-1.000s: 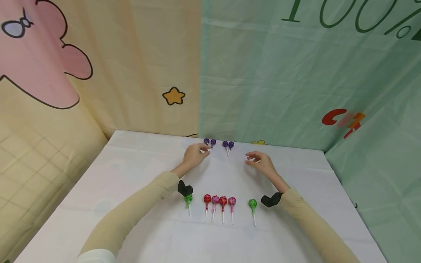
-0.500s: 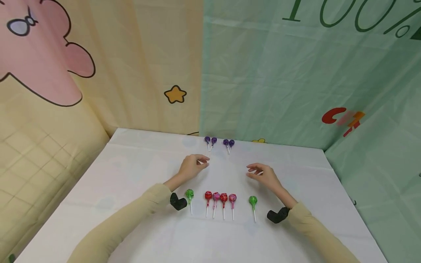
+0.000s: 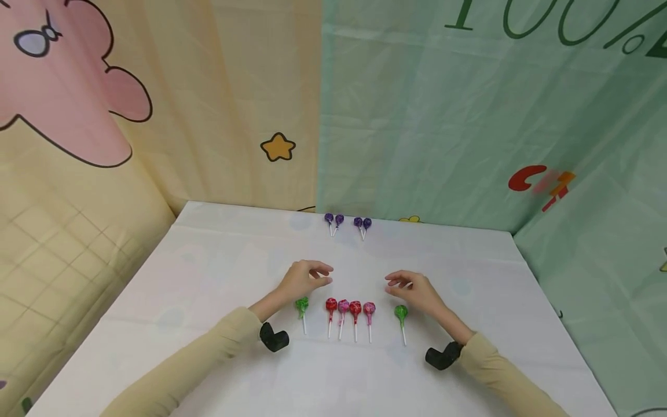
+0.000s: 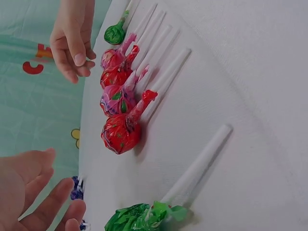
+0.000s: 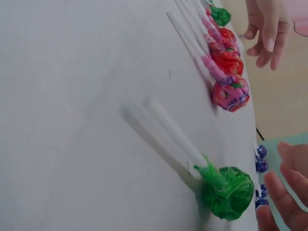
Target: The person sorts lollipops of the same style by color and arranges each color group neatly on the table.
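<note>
My left hand hovers over the table with relaxed fingers and nothing in them, just beyond a green lollipop. Opposite it, my right hand is held the same way, near the other green lollipop. Between the two green ones lies a row of red and pink lollipops, with a red lollipop at its left end and a pink lollipop at its right end. All their sticks point toward me. Farther back are two pairs of purple lollipops, a left pair and a right pair, sticks converging.
The white table meets a printed curtain along its back edge, and more curtain hangs at both sides. A black wrist camera sits on my left wrist, and another black camera on my right.
Both hands have drawn back toward me from the far part of the table. The left hand has come away from the left purple pair, which now lies fully in sight.
</note>
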`<state>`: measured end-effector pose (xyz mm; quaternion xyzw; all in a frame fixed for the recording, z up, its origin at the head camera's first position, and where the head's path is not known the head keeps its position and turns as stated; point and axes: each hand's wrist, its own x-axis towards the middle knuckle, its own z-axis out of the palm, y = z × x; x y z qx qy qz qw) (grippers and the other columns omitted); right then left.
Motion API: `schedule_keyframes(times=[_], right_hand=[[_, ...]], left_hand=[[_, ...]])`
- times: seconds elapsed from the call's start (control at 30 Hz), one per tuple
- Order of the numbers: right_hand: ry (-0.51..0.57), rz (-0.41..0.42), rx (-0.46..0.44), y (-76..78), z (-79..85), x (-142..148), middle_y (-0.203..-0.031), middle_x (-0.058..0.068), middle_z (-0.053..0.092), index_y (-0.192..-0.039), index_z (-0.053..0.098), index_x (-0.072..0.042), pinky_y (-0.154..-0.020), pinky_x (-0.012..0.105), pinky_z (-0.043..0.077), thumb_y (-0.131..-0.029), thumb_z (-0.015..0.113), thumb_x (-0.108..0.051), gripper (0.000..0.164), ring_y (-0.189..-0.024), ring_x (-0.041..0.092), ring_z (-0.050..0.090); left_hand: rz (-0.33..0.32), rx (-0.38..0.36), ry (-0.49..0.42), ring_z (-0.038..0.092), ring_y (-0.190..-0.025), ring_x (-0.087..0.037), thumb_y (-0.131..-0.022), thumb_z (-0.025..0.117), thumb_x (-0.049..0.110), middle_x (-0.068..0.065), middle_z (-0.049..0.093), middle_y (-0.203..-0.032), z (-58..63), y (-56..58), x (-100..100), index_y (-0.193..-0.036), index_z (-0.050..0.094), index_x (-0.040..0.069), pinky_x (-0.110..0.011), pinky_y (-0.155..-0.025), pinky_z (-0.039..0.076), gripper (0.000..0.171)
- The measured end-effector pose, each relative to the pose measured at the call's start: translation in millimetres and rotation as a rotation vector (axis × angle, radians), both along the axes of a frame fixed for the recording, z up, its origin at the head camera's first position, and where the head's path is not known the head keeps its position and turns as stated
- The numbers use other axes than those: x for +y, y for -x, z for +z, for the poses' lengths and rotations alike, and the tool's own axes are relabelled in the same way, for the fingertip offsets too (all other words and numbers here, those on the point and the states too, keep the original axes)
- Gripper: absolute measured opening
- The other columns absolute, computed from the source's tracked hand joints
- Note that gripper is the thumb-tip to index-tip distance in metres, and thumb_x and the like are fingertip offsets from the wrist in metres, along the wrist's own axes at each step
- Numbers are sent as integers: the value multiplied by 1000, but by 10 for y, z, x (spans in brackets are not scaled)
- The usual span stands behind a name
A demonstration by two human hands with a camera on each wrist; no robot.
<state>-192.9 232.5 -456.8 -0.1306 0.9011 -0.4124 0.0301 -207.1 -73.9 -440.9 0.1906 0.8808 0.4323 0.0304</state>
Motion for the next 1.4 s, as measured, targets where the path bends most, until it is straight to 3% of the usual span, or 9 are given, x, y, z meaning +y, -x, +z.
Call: schedule_keyframes(times=[0.3, 0.7, 0.93, 1.2, 1.4], right_hand=[[-14, 73, -55, -56, -41, -138, -96, 1, 71, -111, 69, -11, -73, 25, 48, -86, 72, -26, 29, -85, 14, 58], [-89, 200, -48, -95, -46, -257, -91, 0, 71, -107, 70, -10, -71, 24, 45, -80, 78, -24, 31, -84, 13, 55], [-132, 192, -63, -113, -91, -320, -89, -3, 69, -101, 73, -12, -70, 23, 42, -80, 78, -27, 27, -80, 12, 50], [-137, 163, -54, -142, -126, -340, -91, -2, 69, -100, 75, -11, -67, 22, 39, -79, 78, -28, 27, -77, 11, 48], [-150, 154, -41, -175, -127, -340, -92, -1, 71, -100, 75, -11, -68, 23, 38, -79, 79, -28, 27, -78, 12, 47]], left_hand=[[-136, -66, 24, 61, -93, -18, -84, 74, 21, -9, 72, -106, -69, -76, 2, -115, 69, 6, -26, -77, 48, 34], [-224, -69, 134, 53, -77, -13, -79, 79, 17, -5, 73, -97, -65, -91, 34, -109, 71, 6, -20, -66, 40, 33], [-200, -74, 191, 44, -58, -6, -78, 79, 16, 0, 70, -79, -113, -123, 59, -101, 75, 7, -18, -54, 33, 25], [-138, -46, 230, 45, -56, -5, -78, 80, 20, 1, 72, -81, -141, -170, 83, -99, 76, 10, -19, -54, 33, 24], [-86, 45, 289, 48, -64, -5, -79, 79, 25, 1, 75, -89, -166, -257, 144, -99, 77, 14, -22, -61, 37, 24]])
